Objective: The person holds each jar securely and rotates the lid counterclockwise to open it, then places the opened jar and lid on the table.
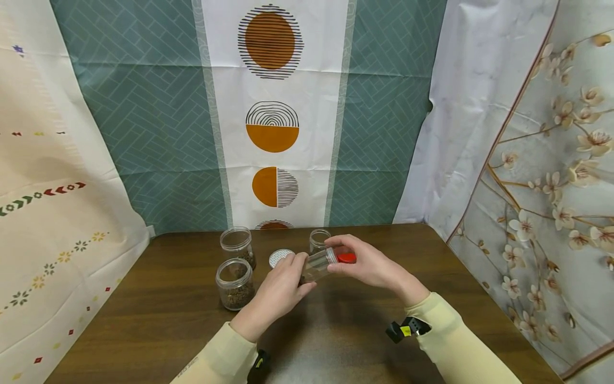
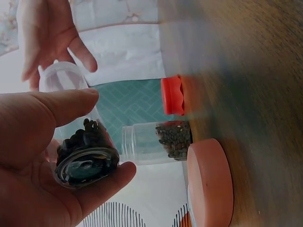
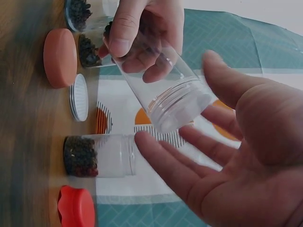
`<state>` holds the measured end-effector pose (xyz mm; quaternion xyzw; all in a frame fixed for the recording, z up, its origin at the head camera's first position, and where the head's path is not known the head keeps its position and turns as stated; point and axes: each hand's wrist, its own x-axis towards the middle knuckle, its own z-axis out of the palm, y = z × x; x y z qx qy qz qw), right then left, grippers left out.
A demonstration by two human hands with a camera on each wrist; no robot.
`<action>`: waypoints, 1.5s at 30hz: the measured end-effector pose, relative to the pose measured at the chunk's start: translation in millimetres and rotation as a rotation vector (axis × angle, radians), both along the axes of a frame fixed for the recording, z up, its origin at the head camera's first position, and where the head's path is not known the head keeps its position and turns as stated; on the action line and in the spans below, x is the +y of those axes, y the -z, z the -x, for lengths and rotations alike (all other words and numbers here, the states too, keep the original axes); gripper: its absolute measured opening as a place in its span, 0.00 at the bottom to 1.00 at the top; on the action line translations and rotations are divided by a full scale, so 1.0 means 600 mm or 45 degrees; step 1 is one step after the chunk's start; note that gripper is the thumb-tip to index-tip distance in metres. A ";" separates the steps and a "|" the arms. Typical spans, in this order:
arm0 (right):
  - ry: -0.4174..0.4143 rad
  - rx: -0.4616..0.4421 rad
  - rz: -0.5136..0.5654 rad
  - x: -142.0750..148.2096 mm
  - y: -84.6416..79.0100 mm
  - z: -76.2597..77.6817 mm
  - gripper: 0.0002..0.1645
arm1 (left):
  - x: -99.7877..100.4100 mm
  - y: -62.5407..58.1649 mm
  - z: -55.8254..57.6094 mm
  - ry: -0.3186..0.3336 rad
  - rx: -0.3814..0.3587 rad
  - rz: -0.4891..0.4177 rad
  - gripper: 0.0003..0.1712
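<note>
My left hand grips a clear jar around its lower end, thumb on one side and fingers on the other. Dark beans lie in the bottom of this tilted jar, and its uncovered mouth points toward my right hand. The right fingers are spread around the jar mouth and hold nothing; whether a fingertip touches the rim I cannot tell. Behind the right hand, a red scalloped lid rests on the table. Another uncovered jar, partly filled with dark contents, stands just beyond the hands.
Two wider uncovered jars, one nearer and one farther, stand at the left with dark contents. A white-topped lid lies between them and the hands. Close by is a terracotta-coloured round lid-like piece. Curtains hang behind the table.
</note>
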<state>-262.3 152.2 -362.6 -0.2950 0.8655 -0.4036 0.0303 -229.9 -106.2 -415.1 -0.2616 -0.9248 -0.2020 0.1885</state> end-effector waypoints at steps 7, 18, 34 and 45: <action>0.016 -0.186 0.016 -0.003 0.001 0.000 0.32 | 0.002 0.005 -0.002 -0.008 0.030 0.004 0.33; 0.037 -0.182 0.001 -0.005 -0.003 0.001 0.30 | 0.002 0.001 -0.001 -0.002 0.057 0.011 0.34; -0.010 -0.013 -0.029 0.001 -0.001 -0.004 0.33 | -0.002 -0.001 -0.001 -0.001 0.028 0.008 0.33; -0.015 -0.001 -0.014 -0.003 0.001 -0.002 0.31 | -0.006 -0.004 -0.002 0.005 0.003 -0.009 0.32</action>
